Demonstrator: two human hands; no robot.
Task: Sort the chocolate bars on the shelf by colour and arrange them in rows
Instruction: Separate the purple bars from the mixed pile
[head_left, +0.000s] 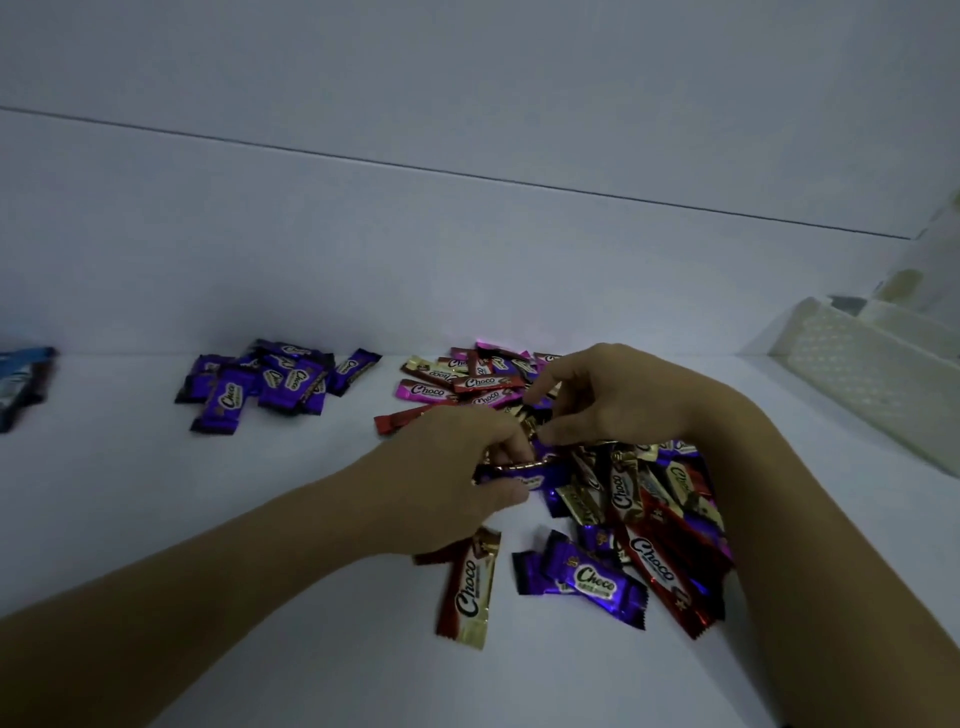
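Left forearm (208, 587) foremost. Grips purple bar (540, 475), lying crosswise, with left hand (447, 467); likely carries next to purple pile (265, 387), leftward and beyond. Cannot tell right hand's (618, 400) grasp.

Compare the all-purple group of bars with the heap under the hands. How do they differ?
The purple group holds only purple wrappers; the mixed heap has red, gold, purple and pink. The purple group is smaller and untouched; in the mixed heap the left hand grips a purple bar and the right hand hangs over it. Both lie unordered on the white shelf.
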